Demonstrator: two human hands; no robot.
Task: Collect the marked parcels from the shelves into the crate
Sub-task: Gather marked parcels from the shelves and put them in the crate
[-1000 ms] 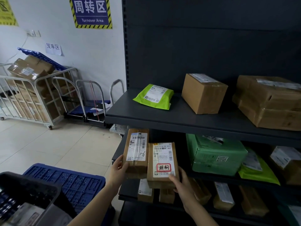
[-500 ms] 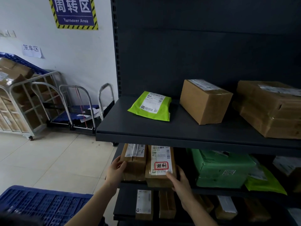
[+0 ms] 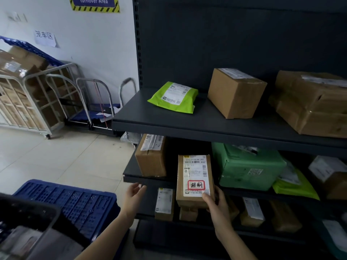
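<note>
Right hand (image 3: 217, 209): clamped on the lower right corner of the marked parcel (image 3: 195, 177). My thumb lies over the bottom of the label and my fingers are hidden behind. I grip low so that the label shows.
Marked parcel: upright in my right hand with its label towards me. As far as I can tell, it is out in front of the middle shelf (image 3: 131, 175) rather than resting on it.
Red stamp (image 3: 196, 184): just above my right thumb. It is the mark that makes this the parcel to take.
Left hand (image 3: 134, 192): fingers apart and relaxed, holding nothing, just left of the parcel and free to steady its other side.
Plain brown box (image 3: 151, 160): above my left hand, on the middle shelf. I see no red stamp on it, so it belongs there.
Dark crate (image 3: 50, 218): down and well left of my left hand, at my side and only partly in view. The parcel goes there.
Small boxes (image 3: 164, 203): below the parcel on the lower shelf. Any marks are too small to read.
Risk: with only a corner grip the parcel may tip, so a second hand would help.
</note>
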